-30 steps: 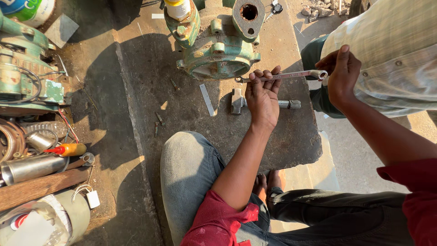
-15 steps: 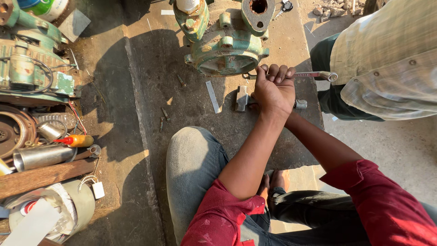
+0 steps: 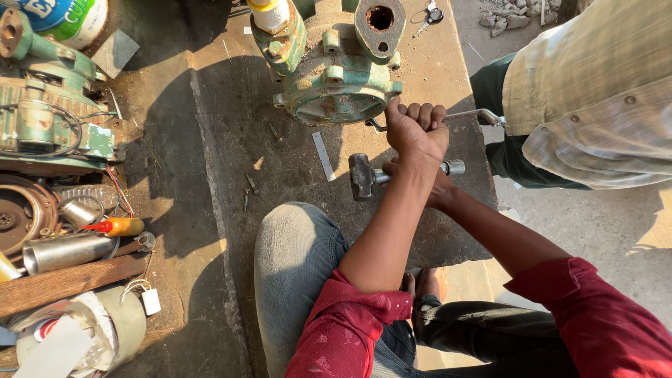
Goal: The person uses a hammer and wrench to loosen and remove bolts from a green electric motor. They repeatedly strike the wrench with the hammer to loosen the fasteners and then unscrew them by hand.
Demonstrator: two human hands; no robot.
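The left hand [image 3: 414, 131] is clenching a slim metal wrench [image 3: 470, 115] at the 5 o'clock rim of the round, green cast pump housing [image 3: 339, 77]. The right hand [image 3: 434, 185], mostly hidden, is grasping the steel hammer [image 3: 371, 175] lying on the gritty stone slab [image 3: 280, 161]; at 11 o'clock, a white-and-blue labelled can [image 3: 66, 19] is standing

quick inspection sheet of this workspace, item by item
surface: stone slab, dusty, loose bolts scattered on it
job's things: green pump housing; wrench at its rim; hammer lying below it
clutter: metal strip; keys; orange-handled tool; metal tube; wood plank
hands: left hand fisted on wrench; right hand mostly hidden under the left forearm, grip unclear
cables: wires by green motor
surroundings: another person at right
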